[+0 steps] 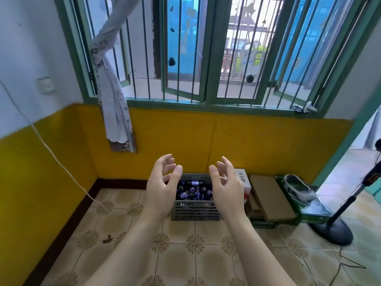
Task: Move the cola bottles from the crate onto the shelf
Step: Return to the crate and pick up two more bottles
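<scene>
A grey perforated crate [195, 211] stands on the tiled floor against the yellow wall, below the window. Several dark cola bottles [193, 190] with blue-and-white labels lie jumbled inside it. My left hand [161, 186] and my right hand [226, 188] are raised in front of the crate, palms facing each other, fingers loosely curved and holding nothing. The hands cover the crate's left and right ends. No shelf is in view.
Cardboard boxes [268, 199] and a green box with a toy car [299, 193] sit right of the crate. A black fan stand [334, 230] with cables is at the far right. A white cord [61, 168] hangs along the left wall. A curtain [115, 104] hangs from the barred window.
</scene>
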{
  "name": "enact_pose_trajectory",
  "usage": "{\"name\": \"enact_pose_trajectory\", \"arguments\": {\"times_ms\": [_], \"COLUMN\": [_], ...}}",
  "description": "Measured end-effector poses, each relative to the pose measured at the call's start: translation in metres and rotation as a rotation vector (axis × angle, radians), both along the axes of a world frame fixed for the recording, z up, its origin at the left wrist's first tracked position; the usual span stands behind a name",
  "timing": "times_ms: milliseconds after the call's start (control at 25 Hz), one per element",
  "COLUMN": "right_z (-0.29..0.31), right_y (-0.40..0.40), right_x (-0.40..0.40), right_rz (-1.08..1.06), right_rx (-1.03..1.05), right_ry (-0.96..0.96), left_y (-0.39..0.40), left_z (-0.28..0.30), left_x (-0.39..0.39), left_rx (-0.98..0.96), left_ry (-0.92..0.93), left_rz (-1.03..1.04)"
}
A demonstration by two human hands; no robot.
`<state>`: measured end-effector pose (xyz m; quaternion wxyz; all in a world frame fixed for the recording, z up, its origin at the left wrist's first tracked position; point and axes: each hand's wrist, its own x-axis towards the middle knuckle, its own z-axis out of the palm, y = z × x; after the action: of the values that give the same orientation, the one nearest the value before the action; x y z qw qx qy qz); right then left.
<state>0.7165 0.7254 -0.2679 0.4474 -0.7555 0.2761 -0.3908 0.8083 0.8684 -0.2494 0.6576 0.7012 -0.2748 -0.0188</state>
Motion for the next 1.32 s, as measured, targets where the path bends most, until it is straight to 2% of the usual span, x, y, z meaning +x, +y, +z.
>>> {"name": "enact_pose_trajectory", "arguments": {"times_ms": [400, 680, 1080, 1320], "right_z": [-0.017, -0.050, -0.100, -0.130], "right_y": [-0.091, -0.160, -0.319, -0.387], "right_x": [0.102, 0.160, 0.271, 0.337], "right_rz": [-0.111, -0.144, -0.045, 0.065], "right_rx": [0.013, 0.024, 0.017, 0.031], "right_ry": [0.108, 0.176, 0.363, 0.471], "left_y": [-0.100, -0.165, -0.308, -0.367], "left_z": [-0.032, -0.064, -0.113, -0.139], "left_x": [0.130, 0.202, 0.313, 0.373], "left_rx": [0.060, 0.117, 0.277, 0.361], "left_ry": [0.024, 0.082, 0.139, 0.201], "left_rz": [-0.126, -0.171, -0.113, -0.048]}}
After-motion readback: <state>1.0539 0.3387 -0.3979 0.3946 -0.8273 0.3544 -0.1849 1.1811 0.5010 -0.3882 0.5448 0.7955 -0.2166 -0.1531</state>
